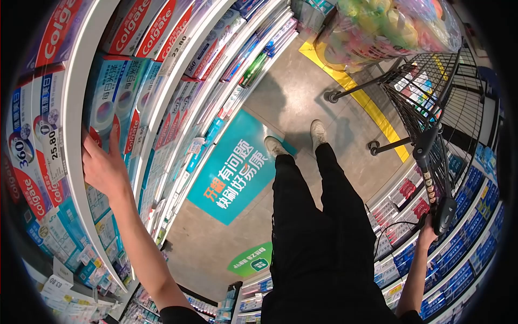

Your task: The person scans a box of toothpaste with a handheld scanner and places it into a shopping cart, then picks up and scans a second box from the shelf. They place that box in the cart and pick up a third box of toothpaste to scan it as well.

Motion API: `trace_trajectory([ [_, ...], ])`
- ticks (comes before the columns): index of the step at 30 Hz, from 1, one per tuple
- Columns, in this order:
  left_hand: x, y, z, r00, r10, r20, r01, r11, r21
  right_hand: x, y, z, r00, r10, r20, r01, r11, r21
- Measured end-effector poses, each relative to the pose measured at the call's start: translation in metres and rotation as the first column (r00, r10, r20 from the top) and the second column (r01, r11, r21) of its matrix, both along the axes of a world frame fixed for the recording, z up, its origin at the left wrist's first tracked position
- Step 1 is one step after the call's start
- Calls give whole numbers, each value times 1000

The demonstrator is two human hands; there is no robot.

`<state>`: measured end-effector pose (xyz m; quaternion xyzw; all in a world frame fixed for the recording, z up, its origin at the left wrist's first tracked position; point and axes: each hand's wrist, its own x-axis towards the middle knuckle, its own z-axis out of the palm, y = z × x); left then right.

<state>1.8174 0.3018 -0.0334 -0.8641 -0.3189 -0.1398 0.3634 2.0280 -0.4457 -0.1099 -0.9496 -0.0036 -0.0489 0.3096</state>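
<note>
As left hand (104, 166) touches glossy cartons (108, 94), right hand (427, 233) holds rounded handle (445, 215).

The white-edged shelf (73, 108) carries Colgate toothpaste boxes (130, 33), red and turquoise ones, standing close side by side. Under it the grey floor (288, 81) bears a turquoise floor sticker (232, 173), a green floor sticker (251, 259) and a yellow stripe (345, 83). On this floor stand the shopping cart (429, 143) and two light shoes (319, 132).
</note>
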Motion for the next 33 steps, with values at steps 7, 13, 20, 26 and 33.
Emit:
trace_trajectory([
  [7,5,-1,1,999,38,-15,-38,999,9,-2,0,4,996,-39,-79,38,999,-12],
  [13,5,2,1,987,162,-5,-162,984,-78,-4,-7,2,984,-96,-152,104,993,48],
  [20,14,-7,5,965,260,23,-248,941,-230,-4,-4,2,994,-48,-96,50,999,20],
  [26,11,-2,5,982,185,22,-178,967,-181,-4,-4,0,994,-53,-93,57,997,42],
  [33,14,-4,7,956,292,29,-271,917,-294,-6,-10,-2,990,-76,-121,82,996,38],
])
